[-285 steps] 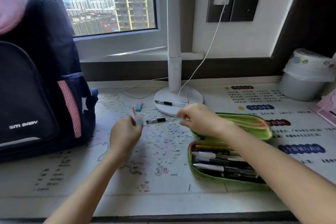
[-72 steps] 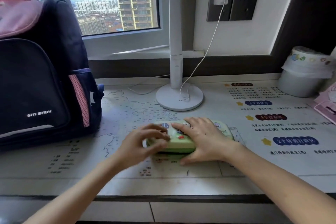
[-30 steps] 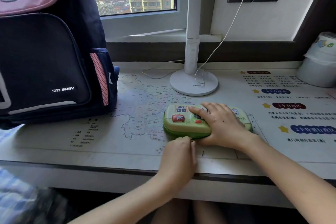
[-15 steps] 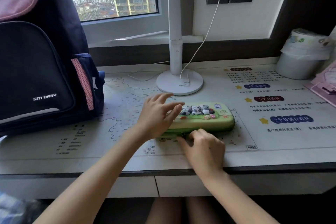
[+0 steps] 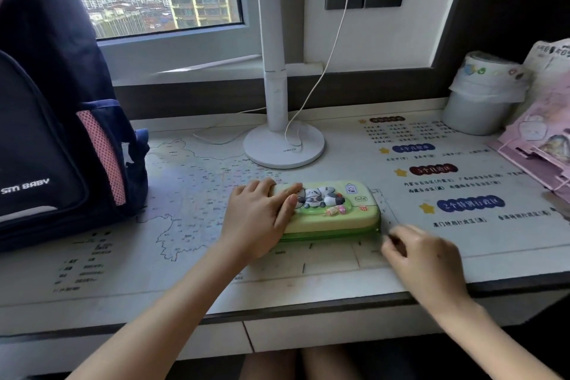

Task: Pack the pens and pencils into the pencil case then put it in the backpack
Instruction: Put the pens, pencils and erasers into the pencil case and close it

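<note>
Pencil case (image 5: 333,210) flat on bench (image 5: 185,256), lid down. Left hand (image 5: 256,219) flat, pressing its left end. Right hand (image 5: 422,253) curled at right front corner, blurred; grip unclear. Likely zipping: pin case firm, pull steadily round corner.

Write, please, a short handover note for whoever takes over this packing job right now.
Left hand: lies flat on the left end of the pencil case and presses it onto the desk.
Right hand: fingers curled at the case's right front corner. It is blurred, so I cannot tell whether it pinches the zip pull.
Done: the case's lid is down, and no pens or pencils are in view outside it.
Left: check that the zip is shut all round, then put the case into the backpack, which stands at the desk's left end.
</note>
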The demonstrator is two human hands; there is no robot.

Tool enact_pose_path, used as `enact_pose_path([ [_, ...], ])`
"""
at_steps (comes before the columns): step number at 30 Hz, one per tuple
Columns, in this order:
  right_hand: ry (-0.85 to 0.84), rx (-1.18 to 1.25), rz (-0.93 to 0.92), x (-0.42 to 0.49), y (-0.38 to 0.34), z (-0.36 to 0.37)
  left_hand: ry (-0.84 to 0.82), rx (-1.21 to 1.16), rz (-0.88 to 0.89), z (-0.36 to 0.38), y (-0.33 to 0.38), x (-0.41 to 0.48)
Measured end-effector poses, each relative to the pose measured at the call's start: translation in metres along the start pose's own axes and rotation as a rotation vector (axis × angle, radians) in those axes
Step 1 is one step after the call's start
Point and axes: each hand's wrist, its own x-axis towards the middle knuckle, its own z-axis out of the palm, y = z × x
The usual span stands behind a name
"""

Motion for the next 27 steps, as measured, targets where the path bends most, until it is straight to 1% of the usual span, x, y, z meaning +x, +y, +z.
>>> enact_pose_path([
  [2, -0.032, -0.033, -0.01, 0.012, 0.023, -0.005, 0.006, -0.017, 0.014, 0.0, -0.001, 0.0],
  [5, -0.062, -0.05, -0.086, 0.049, 0.037, 0.001, -0.012, -0.044, 0.04, 0.0, -0.002, 0.001],
  [7, -0.131, -0.061, -0.161, 0.085, 0.041, 0.008, -0.017, -0.039, 0.045, 0.0, -0.003, 0.001],
  [10, -0.39, -0.083, -0.269, 0.139, 0.032, 0.021, -0.017, -0.04, 0.036, -0.001, -0.003, 0.003],
  [12, -0.599, -0.097, -0.256, 0.16, 0.017, 0.027, -0.013, -0.054, 0.022, -0.001, -0.002, 0.004],
  [13, -0.642, -0.089, -0.22, 0.165, 0.01, 0.025, -0.011, -0.062, 0.016, -0.002, -0.001, 0.004],
  [15, -0.577, 0.013, -0.161, 0.163, 0.0, 0.014, -0.011, -0.073, 0.01, -0.001, -0.001, 0.003],
  [16, -0.545, 0.139, -0.158, 0.155, -0.006, 0.006, -0.007, -0.078, 0.01, -0.001, -0.002, 0.002],
  [17, -0.571, 0.29, -0.162, 0.144, -0.015, -0.003, -0.002, -0.089, 0.006, 0.0, -0.003, 0.002],
  [18, -0.661, 0.369, -0.174, 0.13, -0.025, -0.01, 0.0, -0.106, -0.002, 0.0, -0.004, 0.001],
  [19, -0.751, 0.306, -0.222, 0.116, -0.034, -0.013, 0.005, -0.126, -0.013, 0.0, -0.005, 0.001],
  [20, -0.781, 0.119, -0.305, 0.102, -0.041, -0.01, 0.008, -0.152, -0.026, 0.0, -0.005, 0.002],
  [21, -0.727, -0.069, -0.384, 0.092, -0.044, -0.003, 0.015, -0.19, -0.043, 0.0, -0.006, 0.004],
  [22, -0.65, -0.194, -0.43, 0.084, -0.044, 0.003, 0.024, -0.24, -0.062, -0.001, -0.006, 0.006],
  [23, -0.596, -0.235, -0.431, 0.079, -0.044, 0.007, 0.032, -0.291, -0.085, -0.002, -0.006, 0.007],
  [25, -0.532, -0.205, -0.388, 0.073, -0.04, 0.006, 0.039, -0.367, -0.129, -0.005, -0.009, 0.008],
  [27, -0.51, -0.224, -0.324, 0.071, -0.028, 0.0, 0.049, -0.346, -0.127, -0.009, -0.012, 0.005],
])
